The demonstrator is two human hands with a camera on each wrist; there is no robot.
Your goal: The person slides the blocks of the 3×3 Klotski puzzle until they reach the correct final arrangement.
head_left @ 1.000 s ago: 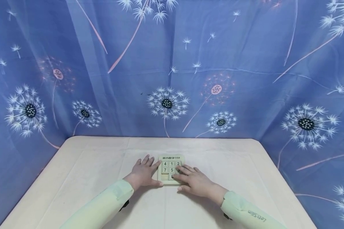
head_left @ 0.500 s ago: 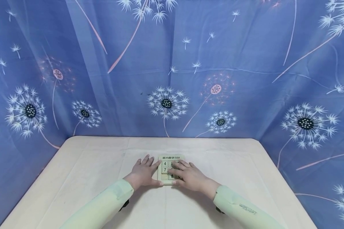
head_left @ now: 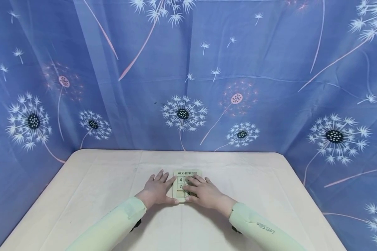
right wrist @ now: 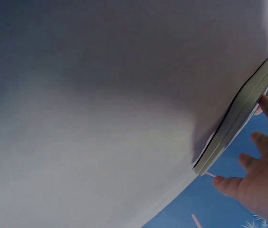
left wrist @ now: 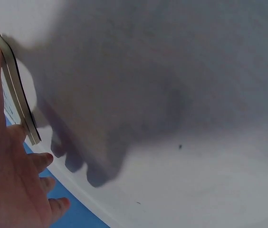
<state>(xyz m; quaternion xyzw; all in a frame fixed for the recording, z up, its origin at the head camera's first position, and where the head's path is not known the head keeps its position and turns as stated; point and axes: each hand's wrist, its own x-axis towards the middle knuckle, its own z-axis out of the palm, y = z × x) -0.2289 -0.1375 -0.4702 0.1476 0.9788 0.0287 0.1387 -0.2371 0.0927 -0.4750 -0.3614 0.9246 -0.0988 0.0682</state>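
Observation:
A pale green number slide puzzle (head_left: 188, 173) lies flat on the table, with dark lettering along its far edge. Tiles 4, 7 and 8 show; its near left slot holds no tile. The left hand (head_left: 157, 190) has its thumb and index finger against the puzzle's left side, the other fingers spread. Lying over the right part, the right hand (head_left: 207, 192) touches the tiles with extended fingers and hides several of them. In the left wrist view the thumb meets the puzzle's edge (left wrist: 19, 88). The right wrist view shows the opposite edge (right wrist: 248, 97) beside the right hand (right wrist: 267, 171).
A cream cloth covers the table (head_left: 113, 177), which has rounded far corners. Blue curtains (head_left: 138, 104) with a dandelion print hang behind it and at both sides. Both forearms wear pale green sleeves (head_left: 113, 223).
The right hand has shifted left across the puzzle, uncovering the near 8 tile and covering the 5 and much of the upper row. The left hand stays where it was.

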